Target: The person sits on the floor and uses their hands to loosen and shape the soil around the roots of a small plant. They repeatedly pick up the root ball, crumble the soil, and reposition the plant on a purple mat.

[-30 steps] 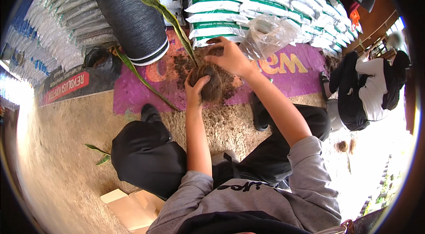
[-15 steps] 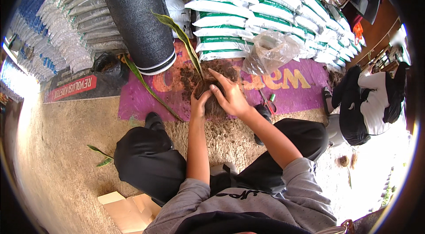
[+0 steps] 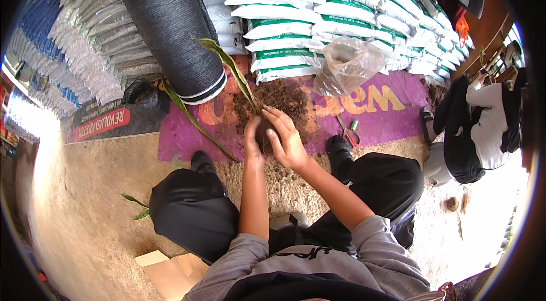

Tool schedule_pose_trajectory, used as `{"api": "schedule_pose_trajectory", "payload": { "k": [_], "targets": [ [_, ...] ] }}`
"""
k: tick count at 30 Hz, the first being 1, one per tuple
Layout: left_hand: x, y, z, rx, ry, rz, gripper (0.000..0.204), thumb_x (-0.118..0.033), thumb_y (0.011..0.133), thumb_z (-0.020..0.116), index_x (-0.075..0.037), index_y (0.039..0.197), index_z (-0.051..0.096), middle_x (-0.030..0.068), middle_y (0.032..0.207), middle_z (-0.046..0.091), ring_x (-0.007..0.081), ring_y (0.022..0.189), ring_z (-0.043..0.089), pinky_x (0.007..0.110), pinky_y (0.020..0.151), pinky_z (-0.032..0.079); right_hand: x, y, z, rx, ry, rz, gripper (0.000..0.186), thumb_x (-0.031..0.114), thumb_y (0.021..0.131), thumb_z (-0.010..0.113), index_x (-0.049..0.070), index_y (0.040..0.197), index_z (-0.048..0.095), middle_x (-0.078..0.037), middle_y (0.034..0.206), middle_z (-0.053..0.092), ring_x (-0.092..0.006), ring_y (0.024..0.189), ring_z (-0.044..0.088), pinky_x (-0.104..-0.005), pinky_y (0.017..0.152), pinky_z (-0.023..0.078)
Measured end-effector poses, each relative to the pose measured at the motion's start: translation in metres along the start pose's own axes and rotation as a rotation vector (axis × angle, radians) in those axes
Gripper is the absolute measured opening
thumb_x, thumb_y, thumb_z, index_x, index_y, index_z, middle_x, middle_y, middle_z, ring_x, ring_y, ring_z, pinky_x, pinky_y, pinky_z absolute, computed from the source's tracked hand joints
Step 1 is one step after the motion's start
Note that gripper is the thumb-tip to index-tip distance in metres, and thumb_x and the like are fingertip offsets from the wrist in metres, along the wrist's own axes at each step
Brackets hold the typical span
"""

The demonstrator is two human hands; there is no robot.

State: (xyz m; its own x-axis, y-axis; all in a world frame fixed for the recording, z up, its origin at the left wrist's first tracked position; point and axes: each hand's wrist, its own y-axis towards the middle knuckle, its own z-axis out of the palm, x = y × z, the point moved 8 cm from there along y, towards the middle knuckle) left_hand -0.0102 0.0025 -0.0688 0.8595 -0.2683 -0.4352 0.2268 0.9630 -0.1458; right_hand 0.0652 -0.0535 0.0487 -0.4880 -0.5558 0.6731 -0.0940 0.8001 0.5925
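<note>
Between my palms sits a dark, rounded root ball [image 3: 263,133], and a yellow-edged snake plant leaf [image 3: 232,65] rises from it, leaning away to the left. My left hand [image 3: 253,137] cups the ball's left side. My right hand [image 3: 289,140] wraps over its right side, fingers pointing away from me. Much of the ball is hidden by the fingers. Loose dark soil and fibres [image 3: 293,102] lie just beyond the hands on a purple printed sheet [image 3: 182,144]. Another long snake plant leaf [image 3: 190,116] lies to the left on that sheet.
Red-handled scissors [image 3: 348,133] and a small green spool [image 3: 354,125] lie right of the hands. Crumpled clear plastic [image 3: 347,67] and stacked white-green sacks [image 3: 284,28] stand behind. A black mesh roll [image 3: 170,28] leans at the left. Another person [image 3: 483,124] crouches at the right.
Both hands and the root ball have come slightly nearer to me. My right fingers have moved from atop the ball, closing along its right side. The leaf shifted with it.
</note>
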Motion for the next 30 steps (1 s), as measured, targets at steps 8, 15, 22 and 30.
{"api": "schedule_pose_trajectory", "payload": {
  "k": [8,15,22,30],
  "targets": [
    [0.016,0.008,-0.017,0.020,0.135,-0.001,0.035,-0.035,0.092,0.046,-0.005,0.104,0.059,0.0039,0.098,0.063,0.0164,0.083,0.061,0.029,0.075,0.050,-0.021,-0.020,-0.003,-0.124,0.112,0.011,0.039,0.015,0.085,0.048,-0.005,0.119,0.046,-0.024,0.117,0.050,-0.0408,0.110,0.047,-0.0440,0.098,0.035],
    [0.009,0.005,0.007,-0.115,0.073,0.006,0.038,-0.034,0.093,0.040,-0.005,0.112,0.055,0.0079,0.104,0.062,0.0207,0.090,0.062,0.035,0.078,0.052,-0.051,-0.005,-0.031,-0.282,0.294,0.276,0.034,0.018,0.091,0.045,-0.002,0.118,0.049,-0.021,0.125,0.048,-0.0323,0.123,0.041,-0.0387,0.102,0.030],
    [0.010,0.006,0.003,-0.134,-0.011,-0.012,0.041,-0.037,0.091,0.044,-0.004,0.113,0.055,0.0099,0.110,0.060,0.0237,0.095,0.060,0.038,0.080,0.050,-0.042,-0.014,0.001,-0.013,0.021,0.232,0.064,0.034,0.087,0.053,0.006,0.139,0.027,-0.020,0.145,0.020,-0.0353,0.134,0.019,-0.0439,0.108,0.018],
    [0.014,0.004,0.004,-0.174,0.120,-0.062,0.043,-0.035,0.091,0.045,-0.004,0.120,0.050,0.0098,0.111,0.058,0.0230,0.100,0.056,0.037,0.087,0.046,-0.072,-0.008,-0.034,-0.299,0.314,0.419,0.046,0.026,0.093,0.043,-0.001,0.130,0.037,-0.020,0.134,0.035,-0.0297,0.128,0.031,-0.0377,0.107,0.022]
  ]
}}
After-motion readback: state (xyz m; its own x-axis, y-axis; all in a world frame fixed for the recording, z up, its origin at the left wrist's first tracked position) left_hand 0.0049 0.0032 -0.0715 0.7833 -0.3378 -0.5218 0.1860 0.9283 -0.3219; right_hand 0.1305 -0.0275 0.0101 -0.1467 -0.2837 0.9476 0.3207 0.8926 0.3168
